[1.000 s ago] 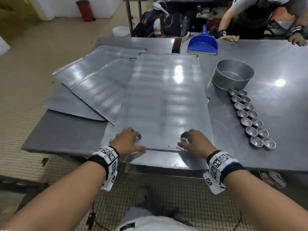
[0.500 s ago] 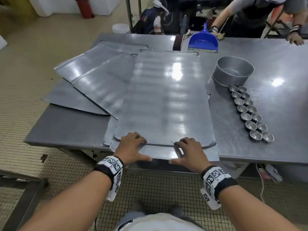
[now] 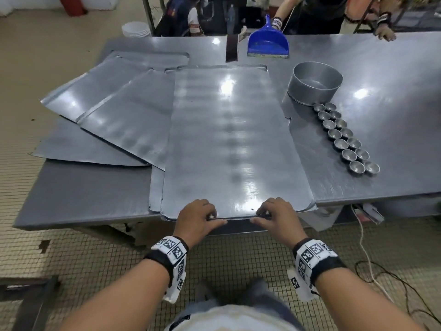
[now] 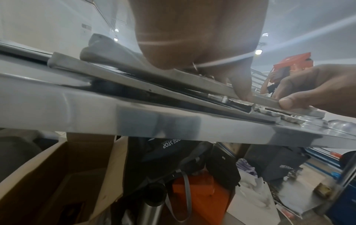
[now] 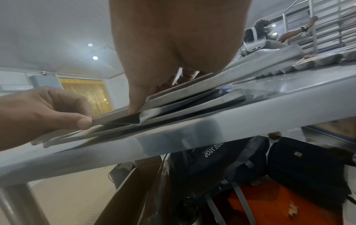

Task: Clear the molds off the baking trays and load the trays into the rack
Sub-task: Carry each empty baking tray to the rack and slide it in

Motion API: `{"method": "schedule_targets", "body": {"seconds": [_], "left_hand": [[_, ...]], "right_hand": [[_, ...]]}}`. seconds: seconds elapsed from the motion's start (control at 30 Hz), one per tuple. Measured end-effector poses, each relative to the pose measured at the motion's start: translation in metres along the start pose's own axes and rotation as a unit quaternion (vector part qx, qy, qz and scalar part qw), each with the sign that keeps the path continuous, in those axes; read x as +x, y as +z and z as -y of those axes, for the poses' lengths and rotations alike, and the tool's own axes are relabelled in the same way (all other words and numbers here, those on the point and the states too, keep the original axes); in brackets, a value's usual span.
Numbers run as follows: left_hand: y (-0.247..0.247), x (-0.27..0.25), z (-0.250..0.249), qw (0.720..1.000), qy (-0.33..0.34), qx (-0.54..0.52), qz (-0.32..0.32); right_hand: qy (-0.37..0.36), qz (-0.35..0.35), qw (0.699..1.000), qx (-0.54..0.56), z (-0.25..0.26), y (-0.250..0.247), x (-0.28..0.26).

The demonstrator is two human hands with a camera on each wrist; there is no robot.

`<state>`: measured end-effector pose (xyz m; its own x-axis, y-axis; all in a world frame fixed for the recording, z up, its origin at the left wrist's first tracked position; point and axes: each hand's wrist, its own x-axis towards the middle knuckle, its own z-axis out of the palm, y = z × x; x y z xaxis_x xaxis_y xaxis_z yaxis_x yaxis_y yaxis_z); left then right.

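A large flat baking tray [image 3: 229,139] lies on top of a stack of trays at the steel table's [image 3: 381,75] front edge. My left hand [image 3: 199,217] and right hand [image 3: 278,215] pinch its near rim side by side, fingers on top and thumbs at the edge. In the left wrist view the rim [image 4: 134,73] is raised a little off the tray below, and in the right wrist view the rim [image 5: 192,86] shows the same gap. Several small round metal molds [image 3: 346,137] stand in two rows on the table, right of the tray.
A round cake pan [image 3: 315,82] sits behind the molds and a blue dustpan [image 3: 268,44] lies at the far edge. More trays [image 3: 114,101] fan out at the left. Other people work at the far side. Boxes and bags [image 4: 192,190] sit under the table.
The top tray has slid toward me until its near rim reaches the table's front edge. Both hands went from lying on top of it to pinching that rim.
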<state>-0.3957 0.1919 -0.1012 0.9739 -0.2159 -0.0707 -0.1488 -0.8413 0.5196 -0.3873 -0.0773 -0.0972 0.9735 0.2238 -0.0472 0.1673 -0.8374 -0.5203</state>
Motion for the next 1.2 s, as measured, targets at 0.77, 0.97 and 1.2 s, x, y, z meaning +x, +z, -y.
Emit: {"method": "schedule_targets", "body": {"seconds": [0.77,0.97,1.2], "left_hand": [[-0.027,-0.011,0.024,0.956,-0.177,-0.038,-0.231],[-0.043,-0.007,0.055,0.925,-0.324,-0.106,-0.165],[-0.043,0.011,0.058,0.927,-0.336,-0.127,-0.110]], "right_hand": [[0.065,-0.086,0.994,0.016,-0.053,-0.055,0.006],[0.175,-0.112,0.976,0.063,-0.078,-0.065,0.025],[0.241,-0.045,0.951,0.187,-0.083,-0.064,0.034]]}}
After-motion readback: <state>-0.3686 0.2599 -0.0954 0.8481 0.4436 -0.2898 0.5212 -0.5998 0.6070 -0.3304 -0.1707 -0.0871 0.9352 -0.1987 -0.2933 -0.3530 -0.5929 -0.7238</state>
